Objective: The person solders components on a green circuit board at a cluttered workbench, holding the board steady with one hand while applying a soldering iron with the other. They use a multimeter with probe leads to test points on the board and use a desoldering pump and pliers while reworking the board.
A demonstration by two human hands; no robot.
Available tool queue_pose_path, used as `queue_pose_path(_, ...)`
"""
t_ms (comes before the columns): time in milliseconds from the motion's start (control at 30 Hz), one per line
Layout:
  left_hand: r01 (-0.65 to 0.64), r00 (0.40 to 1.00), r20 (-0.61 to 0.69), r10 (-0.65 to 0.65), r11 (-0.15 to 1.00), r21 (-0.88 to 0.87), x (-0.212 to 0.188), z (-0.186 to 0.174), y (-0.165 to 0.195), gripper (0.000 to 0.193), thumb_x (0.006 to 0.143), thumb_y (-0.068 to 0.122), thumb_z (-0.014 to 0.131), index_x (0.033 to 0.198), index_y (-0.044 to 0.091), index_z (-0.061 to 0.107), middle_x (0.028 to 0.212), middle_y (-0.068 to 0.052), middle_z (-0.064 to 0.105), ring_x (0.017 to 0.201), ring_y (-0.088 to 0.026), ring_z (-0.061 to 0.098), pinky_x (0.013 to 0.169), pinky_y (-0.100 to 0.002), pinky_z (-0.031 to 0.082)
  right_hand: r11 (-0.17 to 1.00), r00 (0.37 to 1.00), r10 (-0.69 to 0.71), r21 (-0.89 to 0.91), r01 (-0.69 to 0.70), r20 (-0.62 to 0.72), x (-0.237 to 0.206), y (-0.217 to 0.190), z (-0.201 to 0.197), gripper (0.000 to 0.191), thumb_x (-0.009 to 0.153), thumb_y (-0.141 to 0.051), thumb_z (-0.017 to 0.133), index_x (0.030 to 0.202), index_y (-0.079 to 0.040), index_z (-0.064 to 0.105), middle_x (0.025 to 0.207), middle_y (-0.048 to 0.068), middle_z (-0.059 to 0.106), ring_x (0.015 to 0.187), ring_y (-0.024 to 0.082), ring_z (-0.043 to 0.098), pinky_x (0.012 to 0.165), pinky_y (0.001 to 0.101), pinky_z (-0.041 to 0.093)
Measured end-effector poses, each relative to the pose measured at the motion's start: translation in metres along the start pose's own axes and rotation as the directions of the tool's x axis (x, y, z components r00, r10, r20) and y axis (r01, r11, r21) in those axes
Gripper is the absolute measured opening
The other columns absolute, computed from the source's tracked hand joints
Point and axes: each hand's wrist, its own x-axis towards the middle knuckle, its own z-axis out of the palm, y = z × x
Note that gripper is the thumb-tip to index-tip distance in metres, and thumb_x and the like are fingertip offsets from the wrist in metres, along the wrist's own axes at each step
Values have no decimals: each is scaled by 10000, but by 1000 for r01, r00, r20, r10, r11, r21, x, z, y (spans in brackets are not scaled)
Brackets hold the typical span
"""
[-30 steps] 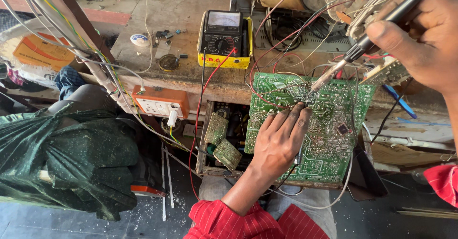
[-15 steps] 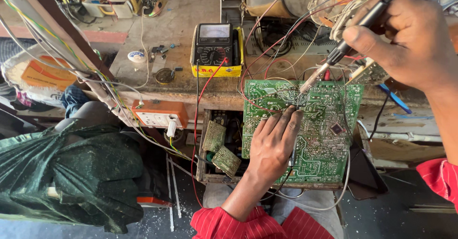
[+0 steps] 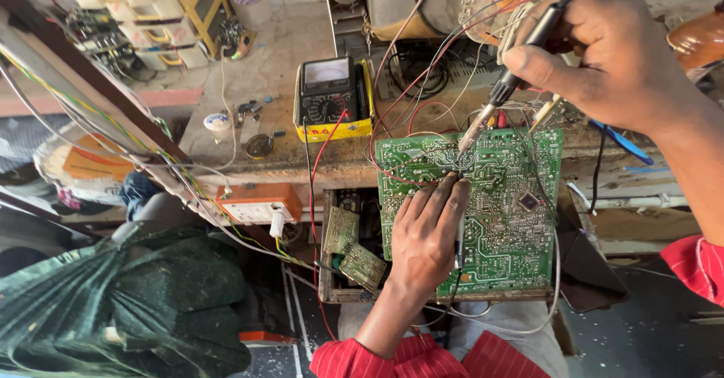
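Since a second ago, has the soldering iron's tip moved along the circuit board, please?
Cannot tell for sure: the camera shifted. The soldering iron, in the right hand, keeps its tip at the green circuit board's upper edge above the left hand.

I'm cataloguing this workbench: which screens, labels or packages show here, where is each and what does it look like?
Multimeter: on the bench left of the green circuit board; black body, yellow holder, pale rectangular dial window.
Orange box: at the bench's front edge; white rectangular label on its face.
Tape roll: top, near the yellow rack; round, whitish.
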Motion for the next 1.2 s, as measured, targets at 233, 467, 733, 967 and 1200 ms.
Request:
queue_pose_path(233,-34,999,-11,34,999,23,11,-2,5,312,997,67,641,1298,-9,616,1270,-189,695,1108,-356,698,943,-458,557,991,1000,7,-136,-9,-17,-5,12,-3,276,1017,-274,728,1038,-6,668,811,29,676,711,64,608,627,244,469)
queue_pose_path(467,15,999,45,-14,1000,-12,18,-6,11,283,989,54,669,1262,-10,625,1235,-189,704,1035,-359,701,879,-456,562,995,999,-45,-83,45,-3,-6,17,-4,239,1020,-244,718,1045,-13,659,853,18,681,762,63,615,649,239,497)
queue_pose_path(733,22,997,74,-19,999,-40,22,-12,13,321,952,46,661,1265,-15,625,1236,-201,702,1020,-383,696,862,-464,567,997,999,-43,-69,42,-14,-5,13,-5,216,1014,-209,714,1045,-5,650,844,22,685,761,66,626,656,249,508)
queue_pose_path(967,15,997,73,-14,1000,-24,20,-8,13,302,982,60,660,1272,-20,631,1247,-200,697,1027,-379,695,872,-460,563,999,999,-46,-16,46,-4,-5,14,-5,243,1022,-237,700,1084,-13,631,871,14,681,815,50,642,692,241,540)
queue_pose_path(1200,1,996,95,0,1000,0,17,-9,11,331,974,46,635,1293,-38,607,1252,-222,683,1048,-390,682,898,-473,553,982,999,-24,-186,31,39,-4,12,-6,310,993,-311,703,1055,-16,631,756,48,667,676,112,643,615,301,503)
